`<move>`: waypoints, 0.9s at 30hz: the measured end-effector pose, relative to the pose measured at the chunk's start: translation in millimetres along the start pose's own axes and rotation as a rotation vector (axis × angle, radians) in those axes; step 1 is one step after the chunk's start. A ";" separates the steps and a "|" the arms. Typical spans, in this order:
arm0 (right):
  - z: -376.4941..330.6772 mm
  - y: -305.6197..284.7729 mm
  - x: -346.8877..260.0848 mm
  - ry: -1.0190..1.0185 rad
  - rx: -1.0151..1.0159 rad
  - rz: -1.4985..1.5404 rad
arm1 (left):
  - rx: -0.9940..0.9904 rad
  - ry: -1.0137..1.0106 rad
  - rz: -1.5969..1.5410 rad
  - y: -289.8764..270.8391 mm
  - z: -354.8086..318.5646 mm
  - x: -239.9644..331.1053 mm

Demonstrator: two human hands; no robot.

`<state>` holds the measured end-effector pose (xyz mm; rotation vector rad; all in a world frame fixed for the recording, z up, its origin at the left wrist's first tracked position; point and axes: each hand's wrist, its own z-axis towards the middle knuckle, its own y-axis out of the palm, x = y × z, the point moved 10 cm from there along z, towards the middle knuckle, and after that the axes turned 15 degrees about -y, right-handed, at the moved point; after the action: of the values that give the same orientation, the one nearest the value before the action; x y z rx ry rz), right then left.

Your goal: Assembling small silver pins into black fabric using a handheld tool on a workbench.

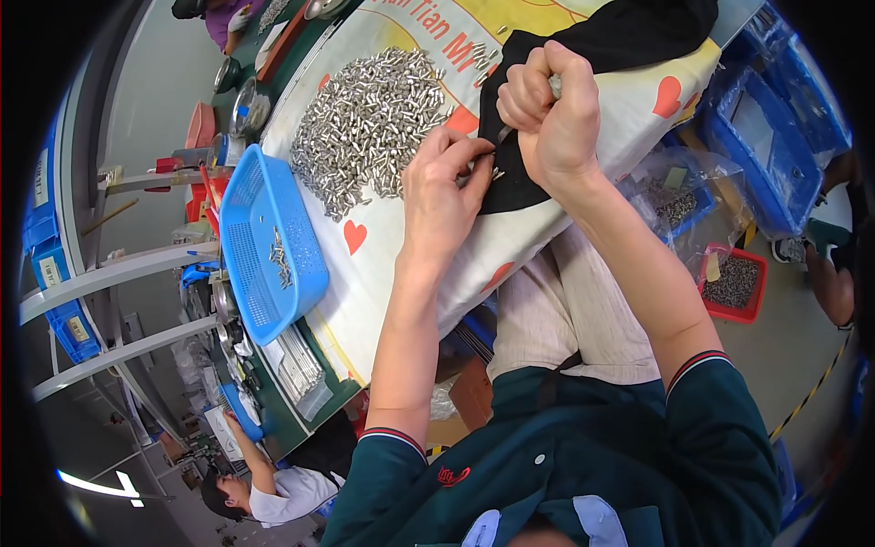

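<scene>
Right hand (551, 114) fists tool; left hand (442, 187) pinches small metal part (495, 172).

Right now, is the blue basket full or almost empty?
Almost empty: the blue basket holds only a few small metal pieces; most of its mesh floor shows bare.

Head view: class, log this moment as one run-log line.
left hand: pinches small metal part | right hand: fist around tool | black cloth | blue basket

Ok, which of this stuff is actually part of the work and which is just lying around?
In use: left hand, right hand, thin metal tool, black cloth, heap of small silver metal pins.

Lying about: blue plastic mesh basket, red tray of dark parts.
</scene>
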<state>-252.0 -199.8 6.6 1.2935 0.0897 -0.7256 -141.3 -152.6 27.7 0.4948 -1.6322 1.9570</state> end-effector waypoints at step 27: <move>-11.3 17.7 -3.1 0.160 -0.122 -0.018 | -0.169 -0.324 -0.060 5.3 -5.2 -27.1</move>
<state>-241.3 -186.8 19.5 1.2336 0.2721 -0.6218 -122.9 -152.7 6.5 0.8162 -1.9357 1.7429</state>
